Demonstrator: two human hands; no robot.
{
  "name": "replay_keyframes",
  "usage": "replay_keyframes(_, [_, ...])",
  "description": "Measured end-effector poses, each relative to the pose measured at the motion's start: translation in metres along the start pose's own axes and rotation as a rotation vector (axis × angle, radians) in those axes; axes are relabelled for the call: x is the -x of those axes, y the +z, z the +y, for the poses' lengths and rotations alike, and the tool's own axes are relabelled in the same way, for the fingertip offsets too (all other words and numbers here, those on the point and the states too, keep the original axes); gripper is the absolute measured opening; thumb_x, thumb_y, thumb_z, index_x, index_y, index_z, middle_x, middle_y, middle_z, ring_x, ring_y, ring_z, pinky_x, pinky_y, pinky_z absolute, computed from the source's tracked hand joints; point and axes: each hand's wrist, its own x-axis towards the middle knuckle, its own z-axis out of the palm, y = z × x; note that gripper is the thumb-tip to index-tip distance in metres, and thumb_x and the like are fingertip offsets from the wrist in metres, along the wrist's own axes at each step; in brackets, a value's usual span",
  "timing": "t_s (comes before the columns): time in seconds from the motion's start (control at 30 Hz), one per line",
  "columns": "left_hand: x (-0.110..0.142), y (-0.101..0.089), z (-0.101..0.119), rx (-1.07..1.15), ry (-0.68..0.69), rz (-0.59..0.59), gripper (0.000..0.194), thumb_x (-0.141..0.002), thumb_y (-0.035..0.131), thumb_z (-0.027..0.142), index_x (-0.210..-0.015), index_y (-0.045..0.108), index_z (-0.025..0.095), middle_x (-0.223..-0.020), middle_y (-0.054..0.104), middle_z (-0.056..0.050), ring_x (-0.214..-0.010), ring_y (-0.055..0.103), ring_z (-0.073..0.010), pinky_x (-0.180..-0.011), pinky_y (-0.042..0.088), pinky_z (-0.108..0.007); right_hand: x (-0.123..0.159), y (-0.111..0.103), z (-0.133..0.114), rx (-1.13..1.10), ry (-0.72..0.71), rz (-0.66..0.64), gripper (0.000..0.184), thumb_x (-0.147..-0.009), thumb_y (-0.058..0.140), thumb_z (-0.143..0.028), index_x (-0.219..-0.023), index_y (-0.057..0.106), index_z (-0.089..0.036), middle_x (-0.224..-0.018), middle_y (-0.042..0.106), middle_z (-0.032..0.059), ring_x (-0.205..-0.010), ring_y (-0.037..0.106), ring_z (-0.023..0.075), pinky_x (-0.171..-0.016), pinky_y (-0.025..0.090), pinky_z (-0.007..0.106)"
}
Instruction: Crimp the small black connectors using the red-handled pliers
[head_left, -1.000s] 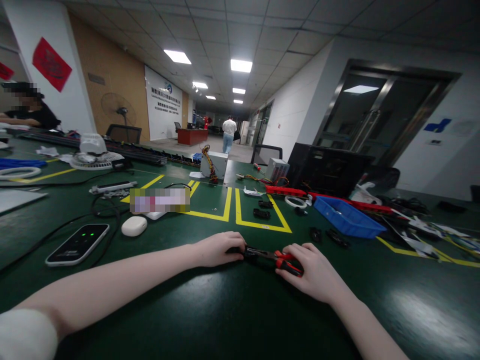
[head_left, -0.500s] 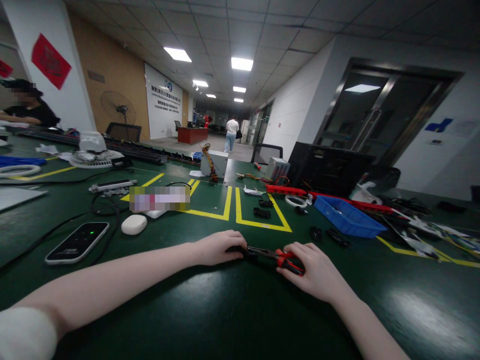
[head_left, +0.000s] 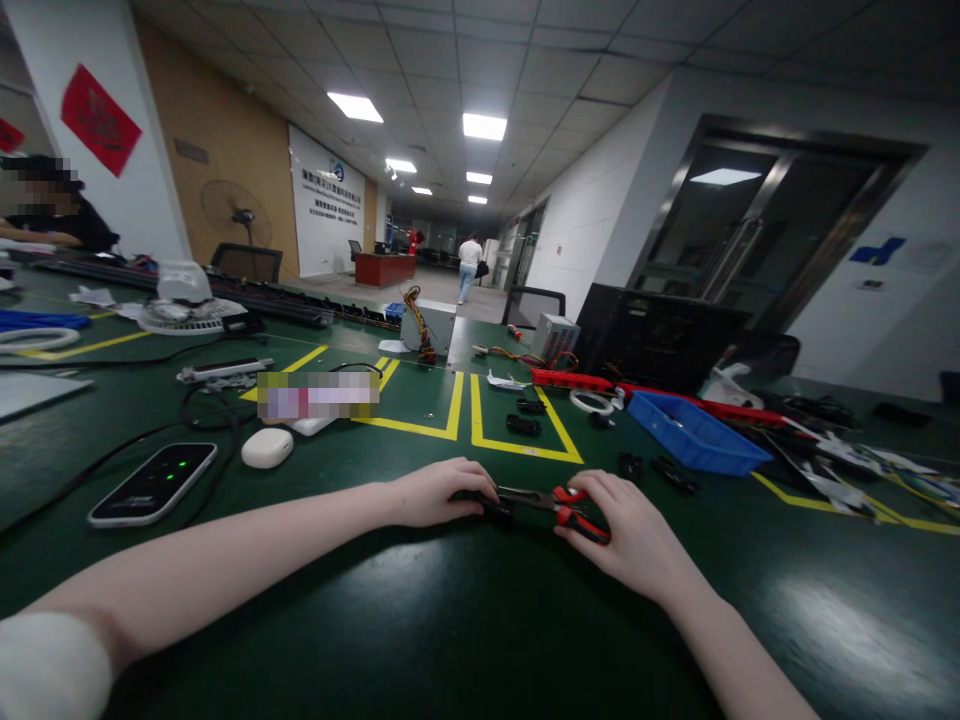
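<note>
Green tabletop [head_left: 450, 620] holds a blue tray [head_left: 694, 450] — beyond the pliers [head_left: 564, 498].

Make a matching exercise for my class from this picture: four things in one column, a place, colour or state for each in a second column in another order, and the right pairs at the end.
Column one
1. Pliers
2. Small black part
3. Tray
4. Flat device

Column two
A. Blue and open at the top
B. Held by the left hand
C. Showing green lights
D. Held by the right hand

Right pairs
1-D
2-B
3-A
4-C
</note>
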Motion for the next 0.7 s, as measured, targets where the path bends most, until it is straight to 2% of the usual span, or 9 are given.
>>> replay_keyframes(0.17, [-0.001, 0.002, -0.003, 0.02, -0.001, 0.021, 0.018, -0.087, 0.062, 0.011, -0.103, 0.066, 0.017, -0.118, 0.062, -0.009, -0.109, 0.058, -0.0211, -0.096, 0.046, -0.035, 0.0, 0.001, -0.003, 0.03, -0.065, 0.015, 0.037, -0.079, 0.065, -0.043, -0.108, 0.058, -0.021, -0.106, 0.066, 0.0087, -0.1, 0.06, 0.0261, -0.093, 0.044, 0.044])
replay_keyframes(0.33, [-0.001, 0.004, -0.009, 0.039, 0.008, 0.033, 0.017, -0.086, 0.063, 0.011, -0.102, 0.068, 0.016, -0.118, 0.062, -0.01, -0.109, 0.059, -0.0208, -0.096, 0.046, -0.035, 0.0, 0.004, -0.003, 0.033, -0.069, -0.013, 0.037, -0.08, 0.064, -0.045, -0.108, 0.058, -0.021, -0.106, 0.066, 0.0079, -0.1, 0.059, 0.025, -0.099, 0.039, 0.046])
replay_keyframes(0.53, [-0.001, 0.005, -0.013, 0.048, 0.021, 0.043, 0.016, -0.085, 0.065, 0.013, -0.101, 0.069, 0.015, -0.117, 0.063, -0.01, -0.108, 0.06, -0.0204, -0.096, 0.047, -0.034, -0.001, 0.005, -0.008, 0.014, -0.072, -0.018, 0.035, -0.08, 0.064, -0.045, -0.105, 0.059, -0.021, -0.104, 0.067, 0.007, -0.096, 0.06, 0.0237, -0.099, 0.038, 0.046])
replay_keyframes(0.7, [-0.002, 0.004, -0.01, 0.037, 0.018, 0.039, 0.017, -0.086, 0.064, 0.013, -0.103, 0.068, 0.015, -0.116, 0.063, -0.01, -0.108, 0.06, -0.0204, -0.096, 0.047, -0.034, -0.002, 0.003, -0.012, 0.006, -0.053, -0.032, 0.032, -0.079, 0.065, -0.044, -0.101, 0.06, -0.021, -0.101, 0.067, 0.0066, -0.093, 0.06, 0.0232, -0.093, 0.041, 0.044])
